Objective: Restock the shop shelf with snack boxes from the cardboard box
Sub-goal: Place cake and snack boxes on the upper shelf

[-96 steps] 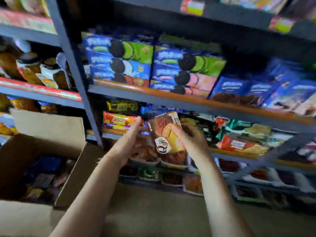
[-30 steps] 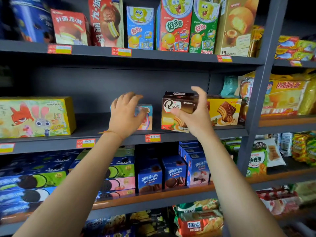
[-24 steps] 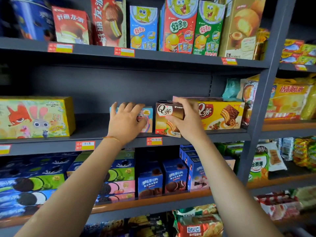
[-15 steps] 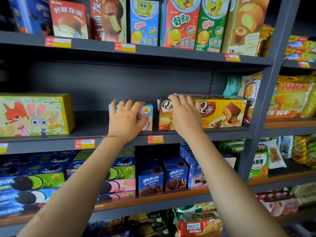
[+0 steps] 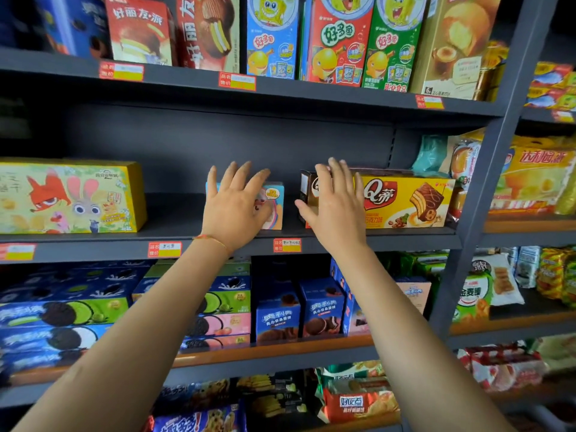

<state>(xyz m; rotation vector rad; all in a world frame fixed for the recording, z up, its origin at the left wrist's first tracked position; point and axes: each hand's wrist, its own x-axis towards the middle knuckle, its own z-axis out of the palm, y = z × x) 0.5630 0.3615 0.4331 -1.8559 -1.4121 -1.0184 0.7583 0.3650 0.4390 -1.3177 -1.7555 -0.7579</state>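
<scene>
Your left hand (image 5: 234, 210): fingers spread straight, holding nothing, in front of the small blue box (image 5: 275, 203).
Your right hand (image 5: 336, 204): fingers straight, holding nothing, over the front of the brown snack box (image 5: 307, 191).
Brown snack box: on the shelf (image 5: 174, 218) behind your right hand, touching the yellow Q box (image 5: 405, 199) on its right.
Cartoon box (image 5: 70, 198): well left of your left hand.

A shop is shown. Dark metal shelves (image 5: 358, 236) are stocked with packaged snack boxes (image 5: 405, 199). Price labels (image 5: 287, 245) are fixed along the shelf edges below the boxes.
</scene>
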